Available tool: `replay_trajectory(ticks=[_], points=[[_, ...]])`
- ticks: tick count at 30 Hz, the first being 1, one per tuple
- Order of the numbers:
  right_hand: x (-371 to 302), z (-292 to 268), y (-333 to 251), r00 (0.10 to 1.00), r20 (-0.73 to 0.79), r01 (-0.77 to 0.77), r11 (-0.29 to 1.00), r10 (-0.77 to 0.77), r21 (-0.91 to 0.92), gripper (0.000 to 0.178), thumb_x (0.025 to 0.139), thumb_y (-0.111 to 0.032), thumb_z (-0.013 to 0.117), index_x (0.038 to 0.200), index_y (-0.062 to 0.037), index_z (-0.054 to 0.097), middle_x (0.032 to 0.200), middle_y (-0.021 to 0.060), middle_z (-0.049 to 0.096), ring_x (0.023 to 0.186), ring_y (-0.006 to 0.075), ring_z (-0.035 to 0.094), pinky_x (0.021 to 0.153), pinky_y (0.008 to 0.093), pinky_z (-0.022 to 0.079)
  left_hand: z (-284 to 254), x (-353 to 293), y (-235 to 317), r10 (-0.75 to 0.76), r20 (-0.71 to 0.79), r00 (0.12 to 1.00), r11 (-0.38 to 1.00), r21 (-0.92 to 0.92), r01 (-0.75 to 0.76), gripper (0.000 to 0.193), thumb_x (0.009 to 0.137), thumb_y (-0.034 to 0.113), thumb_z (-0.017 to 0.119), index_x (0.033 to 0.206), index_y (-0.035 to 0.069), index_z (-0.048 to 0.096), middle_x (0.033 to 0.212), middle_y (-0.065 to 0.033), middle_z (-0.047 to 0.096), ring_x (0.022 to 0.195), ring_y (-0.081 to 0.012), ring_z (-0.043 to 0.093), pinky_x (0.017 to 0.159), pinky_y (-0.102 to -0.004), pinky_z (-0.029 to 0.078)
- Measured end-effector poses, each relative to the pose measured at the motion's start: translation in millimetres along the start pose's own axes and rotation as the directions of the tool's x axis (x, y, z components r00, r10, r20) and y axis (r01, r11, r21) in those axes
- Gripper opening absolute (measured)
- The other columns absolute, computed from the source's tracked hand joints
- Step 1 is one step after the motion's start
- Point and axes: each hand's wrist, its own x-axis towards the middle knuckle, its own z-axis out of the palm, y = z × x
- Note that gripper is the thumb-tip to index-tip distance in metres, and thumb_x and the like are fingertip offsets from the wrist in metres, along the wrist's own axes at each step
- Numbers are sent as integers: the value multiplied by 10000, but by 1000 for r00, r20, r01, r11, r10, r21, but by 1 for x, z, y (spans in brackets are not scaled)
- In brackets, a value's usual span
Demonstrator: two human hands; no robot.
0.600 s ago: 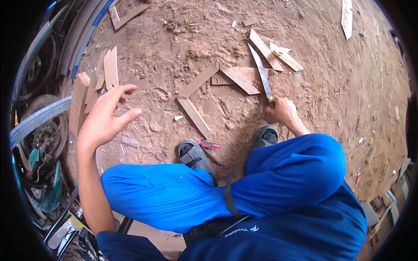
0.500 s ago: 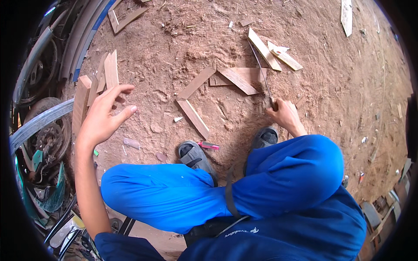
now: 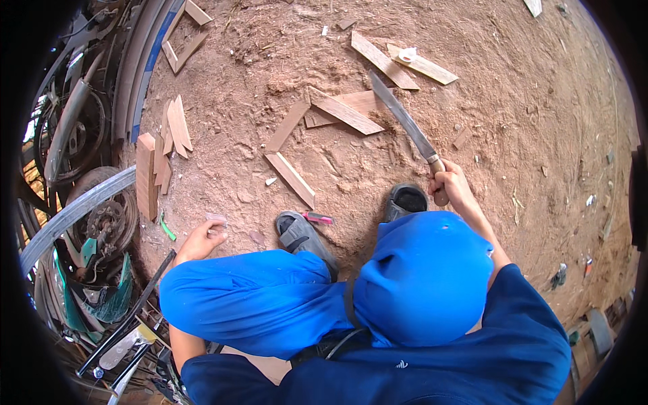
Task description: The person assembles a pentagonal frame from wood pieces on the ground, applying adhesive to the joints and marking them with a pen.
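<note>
My right hand (image 3: 451, 185) is wrapped round the wooden handle of a machete (image 3: 405, 121). Its long grey blade points away and to the left, over the ground and close to the end of a flat board (image 3: 361, 104). A slanted-end wood strip (image 3: 347, 115) lies across that board. Two more strips, one running up to the right (image 3: 288, 126) and one down to the right (image 3: 291, 179), form an angle nearer me. My left hand (image 3: 197, 241) is low beside my left knee, its fingers loosely curled and apart, next to a clear plastic piece (image 3: 216, 219).
Wood offcuts (image 3: 177, 128) and a thick block (image 3: 146, 177) lie at left, beside motorcycle parts (image 3: 101, 216) and a metal bar (image 3: 77, 202). Two pale strips (image 3: 383, 59) (image 3: 425, 66) lie beyond the blade. A pink-handled tool (image 3: 318, 217) rests by my left sandal (image 3: 300, 236).
My left hand has dropped from beside the offcuts to near my left knee. My right hand has moved slightly right and turned the machete so its blade's broad side shows. The view has shifted.
</note>
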Motion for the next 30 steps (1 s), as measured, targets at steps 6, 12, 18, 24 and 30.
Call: replay_trajectory(ticks=[6,12,18,24,30], points=[[-19,21,-28,983,-27,180,978,-184,-104,246,1009,-290,594,998,-45,601,715,5,580,616,104,581,562,295,470,12,-20,24,-25,78,997,748,-660,71,426,1100,262,572,1450,22,533,1316,-133,674,1090,-206,707,884,-334,599],[-2,79,0,813,57,582,803,-580,-129,237,1103,-216,547,1238,-22,570,706,-3,586,597,95,549,510,295,444,19,-45,26,5,-14,1000,708,-707,-14,417,1094,258,579,1430,13,535,1315,-147,663,1082,-221,701,892,-353,581],[-6,116,37,915,-19,383,883,-402,-270,254,1049,-238,625,1164,-12,621,674,89,603,605,171,600,568,359,467,34,-51,44,48,75,996,734,-679,16,392,1083,244,591,1394,7,559,1284,-148,672,1065,-204,698,888,-340,566],[-15,131,42,890,-48,409,841,-453,-355,240,1029,-195,643,1176,-7,622,707,116,652,630,200,652,597,341,498,24,25,77,217,-38,975,840,-501,-206,382,1050,252,649,1358,30,601,1260,-111,696,1054,-187,698,876,-338,559],[-23,125,42,882,-39,417,818,-469,-396,201,1028,-164,638,1156,-9,621,681,84,631,580,181,634,559,335,488,44,122,133,628,-333,703,770,134,-624,451,951,220,745,1341,37,608,1241,-135,700,1099,-302,687,941,-408,546]])
